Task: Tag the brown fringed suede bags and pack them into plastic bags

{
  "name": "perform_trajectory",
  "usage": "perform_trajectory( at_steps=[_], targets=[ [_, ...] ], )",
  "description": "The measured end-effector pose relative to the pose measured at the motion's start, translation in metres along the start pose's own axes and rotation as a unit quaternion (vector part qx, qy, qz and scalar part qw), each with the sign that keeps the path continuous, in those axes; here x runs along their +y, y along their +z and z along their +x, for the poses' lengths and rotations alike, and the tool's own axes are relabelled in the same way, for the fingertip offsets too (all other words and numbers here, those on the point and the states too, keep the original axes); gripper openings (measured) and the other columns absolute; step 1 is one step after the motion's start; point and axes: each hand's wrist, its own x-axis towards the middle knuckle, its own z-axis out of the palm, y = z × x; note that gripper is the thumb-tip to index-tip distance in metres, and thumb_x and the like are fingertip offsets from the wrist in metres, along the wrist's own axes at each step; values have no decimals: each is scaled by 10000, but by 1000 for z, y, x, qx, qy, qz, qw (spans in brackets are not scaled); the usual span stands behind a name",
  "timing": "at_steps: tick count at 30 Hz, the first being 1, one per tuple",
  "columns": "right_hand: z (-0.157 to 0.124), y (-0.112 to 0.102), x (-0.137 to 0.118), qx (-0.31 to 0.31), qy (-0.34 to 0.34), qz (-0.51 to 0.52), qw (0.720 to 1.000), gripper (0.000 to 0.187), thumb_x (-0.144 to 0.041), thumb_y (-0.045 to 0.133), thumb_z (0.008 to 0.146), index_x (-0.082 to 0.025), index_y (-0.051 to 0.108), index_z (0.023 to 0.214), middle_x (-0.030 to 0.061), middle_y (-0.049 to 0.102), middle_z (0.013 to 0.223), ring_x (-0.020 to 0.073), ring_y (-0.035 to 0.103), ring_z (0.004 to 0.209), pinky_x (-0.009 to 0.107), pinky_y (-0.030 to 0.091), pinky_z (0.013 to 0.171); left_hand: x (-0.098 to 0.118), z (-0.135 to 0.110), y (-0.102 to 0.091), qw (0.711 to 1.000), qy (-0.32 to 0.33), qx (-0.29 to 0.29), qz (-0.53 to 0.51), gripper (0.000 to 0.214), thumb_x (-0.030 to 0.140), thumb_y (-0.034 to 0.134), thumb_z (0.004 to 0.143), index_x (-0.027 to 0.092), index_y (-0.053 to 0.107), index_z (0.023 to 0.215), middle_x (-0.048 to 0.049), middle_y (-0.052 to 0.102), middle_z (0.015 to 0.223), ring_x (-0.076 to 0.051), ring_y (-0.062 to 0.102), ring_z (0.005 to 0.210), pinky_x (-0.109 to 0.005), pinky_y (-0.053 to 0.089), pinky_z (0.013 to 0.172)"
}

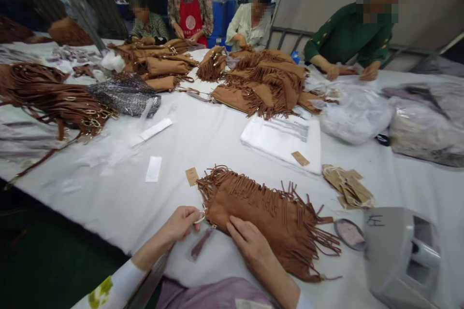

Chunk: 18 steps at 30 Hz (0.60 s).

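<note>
A brown fringed leather bag (250,210) lies flat on the white-covered table in front of me. My left hand (184,222) is at the bag's left end, with thumb and finger closed on a white string (200,216). A small tan hang tag (192,176) rests just beyond, by the fringe. My right hand (250,239) lies on the near side of the bag, fingers stretched out over the leather. Below the bag's left corner is a dark reddish-brown strip in clear wrapping (201,244).
A grey machine (393,251) stands at the right, with a pile of tan tags (348,186) behind it. Farther back are a white stack (286,140), heaped fringed bags (264,82), clear plastic bags (357,111) and brown straps (47,96). Several co-workers work across the table.
</note>
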Motion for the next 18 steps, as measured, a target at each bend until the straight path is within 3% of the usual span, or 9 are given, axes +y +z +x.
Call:
perform_trajectory(
  at_steps=[3,5,9,11,13,15,18],
  targets=[
    [-46,-23,31,-6,89,-74,993,355,-139,414,923,-191,552,1246,130,585,1284,215,544,1158,404,440,949,-8,-10,-1,999,-19,-29,16,480,652,546,719,173,547,691,52,513,537,-40,225,335,-206,132,344],
    [-86,-45,49,31,202,-123,971,337,-177,390,931,-186,577,1210,145,592,1262,232,562,1132,419,464,923,-17,-10,-1,998,-33,-38,24,526,703,537,705,177,543,699,58,506,544,-38,226,332,-203,134,346],
    [-164,-88,52,172,440,-186,861,374,-358,379,933,-142,618,1123,171,655,1085,268,622,991,424,503,848,-29,-2,3,997,-41,-61,35,582,750,512,702,188,587,832,51,545,623,-51,283,353,-201,194,350],
    [-183,-97,38,196,535,-143,809,393,-444,437,901,-152,641,1069,126,691,921,241,657,804,368,527,739,-27,0,7,998,-12,-57,39,558,726,530,718,186,598,838,42,554,644,-75,392,418,-199,281,392],
    [-183,-94,21,190,594,-65,779,417,-490,503,862,-158,635,1078,69,686,771,201,638,635,313,517,627,-23,2,11,998,14,-48,34,516,689,584,711,178,592,782,30,565,632,-108,490,520,-203,370,478],
    [-169,-81,9,173,590,-5,789,473,-493,532,846,-153,596,1169,40,672,723,179,610,571,296,507,603,-19,3,15,999,23,-34,29,496,664,653,666,176,579,716,23,568,581,-128,515,547,-211,398,518],
    [-143,-62,13,138,534,17,834,435,-463,521,855,-182,607,1176,54,696,794,181,621,618,298,507,643,-17,5,19,999,6,-21,27,513,657,719,583,173,590,691,25,572,556,-102,439,448,-201,317,427]
  ],
)
